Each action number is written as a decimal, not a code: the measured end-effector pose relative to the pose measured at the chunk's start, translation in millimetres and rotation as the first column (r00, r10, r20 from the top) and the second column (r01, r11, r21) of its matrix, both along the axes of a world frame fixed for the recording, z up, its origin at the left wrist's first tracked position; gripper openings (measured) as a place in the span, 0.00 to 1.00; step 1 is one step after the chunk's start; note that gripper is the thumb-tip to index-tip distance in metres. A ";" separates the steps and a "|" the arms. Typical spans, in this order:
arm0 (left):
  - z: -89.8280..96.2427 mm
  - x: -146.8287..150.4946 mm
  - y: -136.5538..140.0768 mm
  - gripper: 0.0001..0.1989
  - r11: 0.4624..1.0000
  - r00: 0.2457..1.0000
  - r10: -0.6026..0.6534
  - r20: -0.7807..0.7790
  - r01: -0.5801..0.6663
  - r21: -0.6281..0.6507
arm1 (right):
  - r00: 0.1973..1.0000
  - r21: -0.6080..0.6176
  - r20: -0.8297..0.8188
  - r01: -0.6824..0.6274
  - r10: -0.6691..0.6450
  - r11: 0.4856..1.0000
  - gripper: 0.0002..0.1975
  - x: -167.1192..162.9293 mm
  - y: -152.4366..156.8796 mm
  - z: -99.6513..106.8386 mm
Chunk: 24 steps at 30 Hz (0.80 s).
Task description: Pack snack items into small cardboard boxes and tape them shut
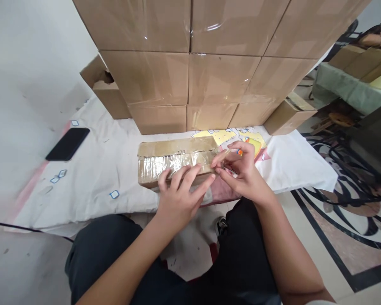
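A small, long cardboard box [174, 163] lies on the cloth in front of me, with shiny clear tape along its top and near side. My left hand [180, 190] rests on the box's near side, fingers spread and pressing against it. At the right end of the box, my right hand [236, 169] has its thumb and forefinger pinched together close to the box's edge. Whatever sits between those fingertips is too small to make out.
Taped cardboard boxes [220, 78] are stacked behind the small box. A cardboard box with a raised flap [112, 99] stands left of the stack, another box [290, 114] right. A black phone [68, 144] lies on the patterned cloth [95, 178]. Another person is partly visible far right.
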<state>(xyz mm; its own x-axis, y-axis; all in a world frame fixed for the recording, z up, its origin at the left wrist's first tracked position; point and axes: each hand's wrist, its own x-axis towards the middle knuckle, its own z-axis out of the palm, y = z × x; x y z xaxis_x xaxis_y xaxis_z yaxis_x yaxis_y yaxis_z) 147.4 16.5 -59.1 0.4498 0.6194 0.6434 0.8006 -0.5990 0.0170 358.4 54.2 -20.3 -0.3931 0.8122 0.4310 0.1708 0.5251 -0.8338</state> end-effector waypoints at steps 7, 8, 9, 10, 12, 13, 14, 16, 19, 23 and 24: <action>-8.7 6.3 5.3 0.21 0.998 0.999 0.050 0.004 -0.050 0.035 | 1.000 0.016 -0.007 -0.004 0.004 1.000 0.25 -0.3 2.5 -1.4; -8.9 6.9 5.2 0.21 0.998 0.999 0.051 0.006 -0.051 0.041 | 1.000 0.022 -0.005 -0.003 0.003 1.000 0.25 -0.5 2.7 -1.3; -9.2 7.5 4.9 0.21 0.998 0.999 0.053 0.008 -0.053 0.046 | 1.000 0.028 -0.005 -0.001 0.002 1.000 0.24 -0.8 2.9 -1.2; -9.5 8.0 4.4 0.21 0.997 0.998 0.056 0.008 -0.056 0.048 | 1.000 0.034 -0.006 0.001 -0.001 0.999 0.24 -1.3 3.0 -1.1; -10.6 8.9 3.2 0.22 0.997 0.998 0.061 0.006 -0.061 0.045 | 1.000 0.046 -0.010 0.021 -0.020 0.999 0.23 -2.7 3.3 -1.0; -11.2 9.2 2.6 0.22 0.997 0.998 0.062 0.006 -0.063 0.042 | 0.999 0.057 -0.012 0.045 -0.045 0.997 0.22 -3.4 3.6 -1.1; -11.8 9.5 2.0 0.22 0.997 0.998 0.064 0.007 -0.064 0.041 | 0.997 0.076 -0.014 0.081 -0.080 0.994 0.22 -4.1 4.1 -1.4; -12.8 9.9 1.3 0.22 0.997 0.998 0.066 0.010 -0.066 0.046 | 0.984 0.137 -0.019 0.180 -0.179 0.974 0.19 -5.0 6.3 -2.5; -13.7 11.2 1.1 0.22 0.995 0.997 0.074 0.014 -0.075 0.069 | 0.952 0.202 -0.050 0.305 -0.301 0.931 0.15 -5.3 12.4 -4.9; -15.0 16.5 2.0 0.22 0.987 0.994 0.112 0.011 -0.112 0.116 | 0.952 0.166 -0.113 0.302 -0.286 0.939 0.10 -6.3 22.7 -7.1; -15.5 18.3 2.2 0.22 0.985 0.992 0.124 0.011 -0.125 0.121 | 0.952 0.151 -0.132 0.295 -0.276 0.944 0.09 -6.9 24.8 -7.2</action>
